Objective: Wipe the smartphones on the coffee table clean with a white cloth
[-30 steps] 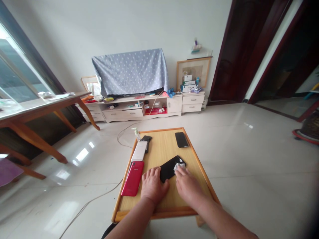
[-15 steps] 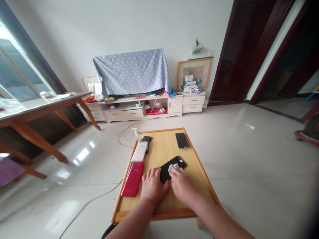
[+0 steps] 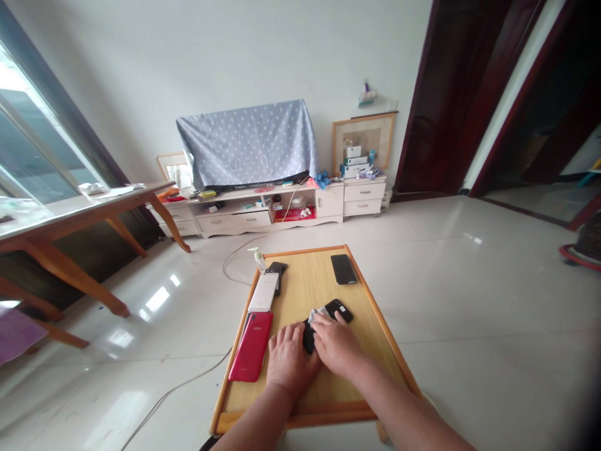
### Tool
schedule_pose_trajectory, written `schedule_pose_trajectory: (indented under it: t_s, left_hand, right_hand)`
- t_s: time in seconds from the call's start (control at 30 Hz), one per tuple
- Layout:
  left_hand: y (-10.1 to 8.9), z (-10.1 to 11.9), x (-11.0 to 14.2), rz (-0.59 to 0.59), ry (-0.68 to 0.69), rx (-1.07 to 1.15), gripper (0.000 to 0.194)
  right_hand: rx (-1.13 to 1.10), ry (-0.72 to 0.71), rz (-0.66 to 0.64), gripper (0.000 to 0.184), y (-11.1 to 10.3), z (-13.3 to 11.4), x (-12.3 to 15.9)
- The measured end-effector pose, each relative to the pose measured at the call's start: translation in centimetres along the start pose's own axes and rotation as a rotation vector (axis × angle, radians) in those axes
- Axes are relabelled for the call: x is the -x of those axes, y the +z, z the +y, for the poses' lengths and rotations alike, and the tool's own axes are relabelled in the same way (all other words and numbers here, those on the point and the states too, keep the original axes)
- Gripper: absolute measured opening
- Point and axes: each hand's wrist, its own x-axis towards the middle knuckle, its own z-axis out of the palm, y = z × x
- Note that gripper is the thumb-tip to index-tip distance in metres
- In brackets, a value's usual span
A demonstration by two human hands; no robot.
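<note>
A black phone lies slanted on a small wooden table, a small pale label near its far end. My left hand grips its near-left end, fingers along the upper edge and thumb below. In my right hand is a crumpled greyish-white cloth, pressed against the phone's middle. Fingers hide part of the cloth and phone. Left of my hands, a red phone lies back up, overlapping something dark beneath. Beyond it are a white phone and a black phone partly under it.
Another dark phone lies at the table's far right. A pump bottle stands at the far left corner. A cable runs over the floor at left. A low white cabinet stands along the wall, and a wooden table at left.
My right hand has slid the cloth left along the phone, toward my left hand, uncovering more of the far end. My left hand keeps its place on the phone. The view has shifted slightly.
</note>
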Motion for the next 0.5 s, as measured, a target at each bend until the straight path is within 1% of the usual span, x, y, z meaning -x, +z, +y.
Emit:
schedule_pose_trajectory:
  t_s: [0.07,0.17,0.27,0.33,0.43,0.5]
  left_hand:
    - [-0.1,0.1,0.0,-0.001,0.002,0.004,0.049]
    - [-0.2,0.3,0.1,0.000,0.002,-0.008,0.053]
    - [-0.2,0.3,0.1,-0.005,0.013,-0.028,0.056]
    - [-0.1,0.1,0.1,-0.015,0.018,-0.041,0.058]
    - [0.1,-0.2,0.0,-0.031,0.005,-0.058,0.062]
    - [0.3,-0.3,-0.1,-0.043,-0.009,-0.063,0.064]
  right_hand:
    - [-0.003,0.010,-0.013,0.045,-0.1,-0.1,-0.3]
    - [0.006,0.040,-0.045,0.051,-1.1,0.9,-0.8]
    - [-0.010,-0.013,-0.100,0.058,-2.5,2.5,-0.8]
    - [-0.020,-0.048,-0.114,0.058,-3.3,3.2,-0.6]
    - [-0.017,-0.057,-0.084,0.053,-4.0,3.4,-0.1]
    - [0.004,-0.025,-0.040,0.051,-4.2,3.1,0.2]
